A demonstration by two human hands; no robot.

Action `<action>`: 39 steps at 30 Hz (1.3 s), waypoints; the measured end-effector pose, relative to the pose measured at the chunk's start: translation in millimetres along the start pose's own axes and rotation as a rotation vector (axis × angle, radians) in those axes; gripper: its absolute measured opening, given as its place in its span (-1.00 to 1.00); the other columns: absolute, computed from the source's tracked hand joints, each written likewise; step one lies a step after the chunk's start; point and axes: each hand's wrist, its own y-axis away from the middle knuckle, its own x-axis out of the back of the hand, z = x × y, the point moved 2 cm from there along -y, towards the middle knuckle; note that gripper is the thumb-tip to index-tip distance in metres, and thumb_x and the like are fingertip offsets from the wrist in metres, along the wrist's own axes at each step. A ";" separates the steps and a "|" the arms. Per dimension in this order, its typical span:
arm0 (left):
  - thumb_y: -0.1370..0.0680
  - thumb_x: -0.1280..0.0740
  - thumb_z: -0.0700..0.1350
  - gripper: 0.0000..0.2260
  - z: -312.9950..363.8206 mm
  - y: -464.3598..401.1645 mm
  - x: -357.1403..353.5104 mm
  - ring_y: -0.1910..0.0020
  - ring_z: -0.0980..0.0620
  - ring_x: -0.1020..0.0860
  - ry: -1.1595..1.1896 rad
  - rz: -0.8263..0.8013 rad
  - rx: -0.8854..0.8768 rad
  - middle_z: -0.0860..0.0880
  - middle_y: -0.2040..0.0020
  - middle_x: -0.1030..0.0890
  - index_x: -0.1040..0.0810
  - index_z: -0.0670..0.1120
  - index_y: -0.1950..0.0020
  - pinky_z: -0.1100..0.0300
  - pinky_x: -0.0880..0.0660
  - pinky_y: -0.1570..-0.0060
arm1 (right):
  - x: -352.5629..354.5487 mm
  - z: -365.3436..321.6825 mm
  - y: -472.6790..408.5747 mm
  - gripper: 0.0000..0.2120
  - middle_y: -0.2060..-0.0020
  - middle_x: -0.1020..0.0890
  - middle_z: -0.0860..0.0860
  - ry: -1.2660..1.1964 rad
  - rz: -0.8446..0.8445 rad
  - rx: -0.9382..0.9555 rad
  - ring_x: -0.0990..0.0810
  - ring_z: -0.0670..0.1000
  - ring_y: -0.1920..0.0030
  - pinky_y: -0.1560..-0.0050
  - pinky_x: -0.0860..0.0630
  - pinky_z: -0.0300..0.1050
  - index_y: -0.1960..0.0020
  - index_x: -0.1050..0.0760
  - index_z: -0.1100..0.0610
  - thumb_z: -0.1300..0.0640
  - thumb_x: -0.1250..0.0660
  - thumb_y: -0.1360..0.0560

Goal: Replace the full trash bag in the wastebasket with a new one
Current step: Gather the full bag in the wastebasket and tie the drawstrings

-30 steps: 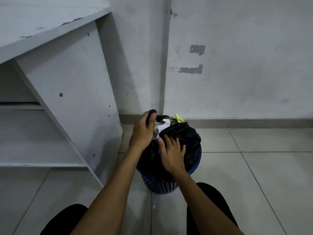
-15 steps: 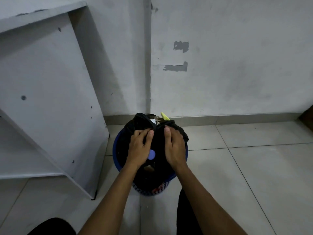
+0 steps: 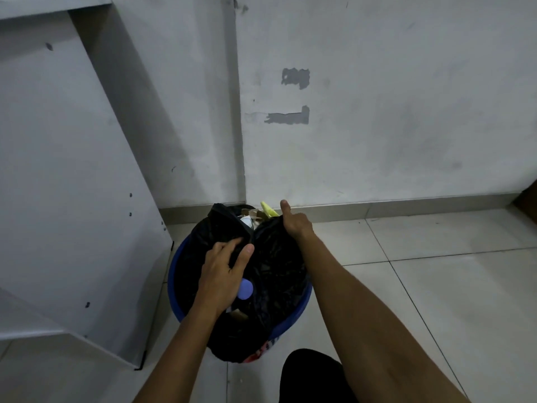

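The bag (image 3: 273,263) sits in the blue bin (image 3: 174,274); left grip (image 3: 223,271) pinches its near fold, right grip (image 3: 293,222) clamps the far edge. Between the grips the mouth gapes, so scraps (image 3: 255,216) could spill on lifting.

Black trash bag (image 3: 273,266), crinkled, glossy, stuffed full, seated in round blue wastebasket (image 3: 293,315) on tiled floor near wall corner. Bag mouth partly gathered, still gaping at far side: paper scraps and yellow-green piece poking out. Bag's lower edge draped over basket's near rim.
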 end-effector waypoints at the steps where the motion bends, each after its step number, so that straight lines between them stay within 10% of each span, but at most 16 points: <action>1: -0.42 -0.02 0.47 -0.26 -0.4 0.0 -0.3 -0.32 0.08 -0.33 0.000 0.005 0.002 0.07 -0.26 -0.44 -0.46 0.05 -0.40 0.14 -0.29 -0.27 | -0.3 2.8 -2.1 -0.18 -0.39 -0.47 0.25 -0.017 0.027 0.022 -0.46 0.24 -0.38 -0.33 -0.37 0.02 -0.41 -0.45 0.29 -0.40 0.00 -0.57; 11: -0.40 -0.01 0.50 -0.23 -2.3 -0.6 -2.7 -0.32 0.10 -0.33 -0.004 0.005 0.014 0.10 -0.25 -0.45 -0.47 0.03 -0.39 0.06 -0.32 -0.34 | 2.7 6.8 -9.9 -0.87 -0.01 -0.73 0.09 -0.284 0.212 0.149 -0.66 0.09 -0.09 -0.17 -0.51 -0.14 0.04 -0.70 0.13 0.09 -0.45 -0.48; 19: -0.50 -0.04 0.43 -0.32 -0.7 2.2 -1.1 -0.33 0.08 -0.32 -0.009 -0.005 0.017 0.08 -0.25 -0.44 -0.46 0.01 -0.40 0.15 -0.28 -0.29 | 8.7 11.6 -8.9 -0.35 0.02 -0.53 0.14 0.041 0.088 -0.028 -0.59 0.22 -0.14 0.05 -0.42 -0.07 -0.12 -0.52 0.21 -0.37 -0.35 -0.42; 25: -0.50 -0.04 0.37 -0.36 -0.1 1.9 -1.4 -0.33 0.06 -0.33 -0.026 0.007 0.023 0.06 -0.26 -0.44 -0.47 0.00 -0.38 0.13 -0.29 -0.31 | 12.9 15.2 -9.1 -0.69 0.05 -0.70 0.18 0.058 0.226 0.107 -0.65 0.17 -0.03 0.11 -0.42 -0.17 0.03 -0.68 0.24 -0.03 -0.44 -0.48; 31: -0.45 0.01 0.50 -0.25 -1.9 2.0 -3.7 -0.30 0.09 -0.34 0.009 0.011 0.022 0.08 -0.24 -0.45 -0.48 0.02 -0.37 0.10 -0.30 -0.34 | 30.9 -44.5 28.7 -0.87 0.16 -0.70 0.10 -0.809 0.020 0.363 -0.65 0.02 0.11 -0.07 -0.60 -0.05 0.17 -0.65 0.12 0.12 -0.43 -0.53; 39: -0.55 -0.03 0.30 -0.45 9.1 7.4 1.8 -0.26 0.12 -0.38 0.103 0.083 0.014 0.09 -0.24 -0.45 -0.41 0.02 -0.39 0.14 -0.33 -0.29 | -6.2 -24.0 99.2 -0.74 -0.11 -0.68 -0.05 -0.274 -0.230 0.647 -0.64 -0.15 -0.11 -0.18 -0.51 -0.27 -0.25 -0.54 0.00 -0.07 -0.28 -0.62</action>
